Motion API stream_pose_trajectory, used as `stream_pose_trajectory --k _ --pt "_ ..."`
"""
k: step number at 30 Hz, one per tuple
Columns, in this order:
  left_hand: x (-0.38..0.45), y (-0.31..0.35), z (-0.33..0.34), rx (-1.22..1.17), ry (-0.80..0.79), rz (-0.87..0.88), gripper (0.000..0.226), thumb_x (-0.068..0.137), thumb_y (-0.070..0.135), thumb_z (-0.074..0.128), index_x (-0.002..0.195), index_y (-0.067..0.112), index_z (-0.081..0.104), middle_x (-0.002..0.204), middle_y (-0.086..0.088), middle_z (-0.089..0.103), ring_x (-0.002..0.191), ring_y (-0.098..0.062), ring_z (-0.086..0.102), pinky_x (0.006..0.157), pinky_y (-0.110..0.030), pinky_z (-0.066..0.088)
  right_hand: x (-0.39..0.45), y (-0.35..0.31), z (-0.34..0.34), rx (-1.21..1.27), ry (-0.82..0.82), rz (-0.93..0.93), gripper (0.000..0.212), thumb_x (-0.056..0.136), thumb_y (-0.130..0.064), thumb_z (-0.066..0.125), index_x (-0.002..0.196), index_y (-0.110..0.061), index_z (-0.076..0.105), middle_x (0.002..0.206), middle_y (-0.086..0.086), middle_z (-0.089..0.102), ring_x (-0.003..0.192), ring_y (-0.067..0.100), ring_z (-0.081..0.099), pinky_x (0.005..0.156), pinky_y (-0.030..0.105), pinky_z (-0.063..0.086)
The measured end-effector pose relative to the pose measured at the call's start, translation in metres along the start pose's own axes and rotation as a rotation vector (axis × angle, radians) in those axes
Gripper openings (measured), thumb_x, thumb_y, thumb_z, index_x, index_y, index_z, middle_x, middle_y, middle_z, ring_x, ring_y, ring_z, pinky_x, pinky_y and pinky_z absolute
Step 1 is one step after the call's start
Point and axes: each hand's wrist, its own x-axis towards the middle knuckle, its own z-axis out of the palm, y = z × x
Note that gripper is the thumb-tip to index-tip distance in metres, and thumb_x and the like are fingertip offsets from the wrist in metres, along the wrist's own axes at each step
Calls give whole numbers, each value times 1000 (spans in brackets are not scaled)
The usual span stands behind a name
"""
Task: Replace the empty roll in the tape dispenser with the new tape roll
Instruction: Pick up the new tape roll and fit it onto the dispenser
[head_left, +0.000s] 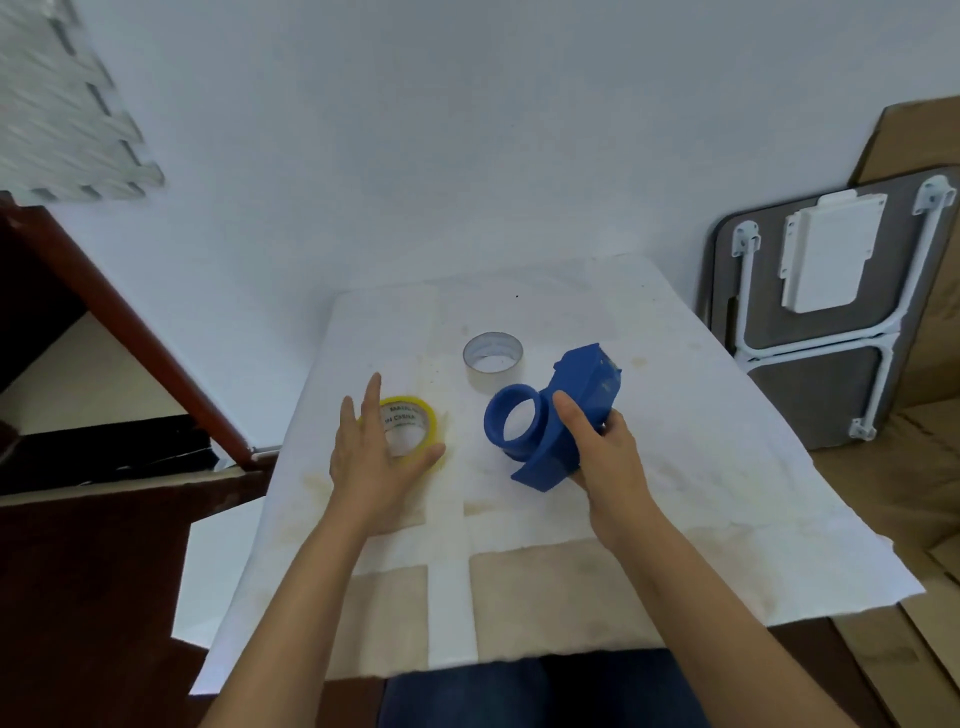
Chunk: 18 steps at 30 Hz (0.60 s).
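A blue tape dispenser (563, 415) is tilted above the white table, and my right hand (602, 447) grips its body from the right. Its round blue hub faces left and carries no roll. The yellow new tape roll (415, 423) lies flat on the table to the left. My left hand (374, 457) hovers over it with fingers spread, the thumb at the roll's right edge and the palm covering its left part. The empty grey-white roll core (493, 354) stands on the table behind the dispenser, apart from both hands.
The table (675, 493) is covered with stained white paper. A folded table with white legs (831, 312) leans against the wall at the right, next to cardboard. Dark wooden furniture (104, 467) stands at the left. A white wall is behind.
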Motion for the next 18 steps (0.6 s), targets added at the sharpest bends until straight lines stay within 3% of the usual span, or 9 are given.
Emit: stream_pose_trajectory --k 4,9,13,18 --pt "-14 -7 7 -142 -28 -42 125 70 38 86 153 47 -7 166 -10 -3 154 -19 1 121 -47 21 -8 7 -1 -8 3 20 63 75 -48 77 127 -21 53 123 0 66 111 22 65 98 50 53" --pt "-12 -7 9 -230 24 -64 119 72 30 85 152 49 0 157 -9 18 144 -26 32 116 -41 30 -11 9 -7 11 -14 56 63 77 -49 74 129 -20 53 123 3 67 110 23 66 98 48 54" --pt "-13 -8 6 -244 8 -67 117 70 31 85 151 52 3 153 -8 23 141 -27 34 115 -42 32 -12 8 -10 50 1 88 62 84 -47 70 133 -18 47 122 5 67 110 23 66 97 45 55" --pt "-27 4 2 -452 -29 -72 118 65 35 90 149 53 9 146 -6 36 132 -22 45 111 -38 38 -16 9 -13 61 -2 120 61 87 -45 68 136 -19 43 124 3 64 112 23 64 101 46 51"
